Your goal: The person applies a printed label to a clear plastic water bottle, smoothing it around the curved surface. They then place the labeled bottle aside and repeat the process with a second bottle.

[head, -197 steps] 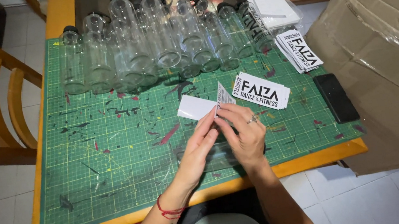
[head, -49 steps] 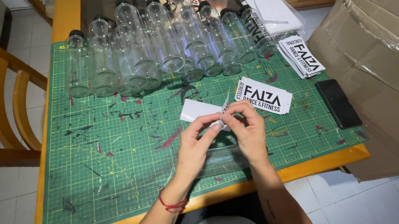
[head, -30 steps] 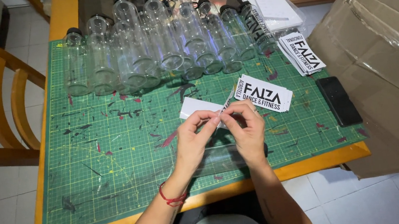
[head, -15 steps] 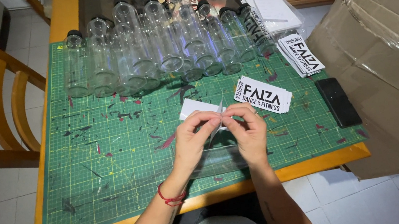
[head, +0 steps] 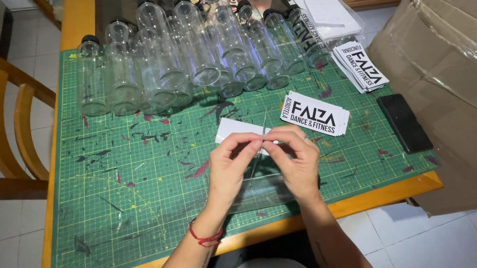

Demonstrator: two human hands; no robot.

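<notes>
Pinching a thin sticker [head: 264, 138] between both thumbs and forefingers, just above the green cutting mat [head: 137, 180]. Likely light, floppy, tacky once peeled; best taken at a corner edge. Left hand [head: 232, 167] and right hand [head: 297, 157] closed on it, fingertips meeting, wrists angled inward over a clear bottle [head: 259, 188] lying beneath.

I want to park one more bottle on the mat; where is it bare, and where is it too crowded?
The widest bare stretch of the cutting mat lies left of the left hand, in front of the clear bottles. The back edge is packed with those bottles. Right of the right hand, sticker stacks and a black phone leave only slim gaps.
</notes>
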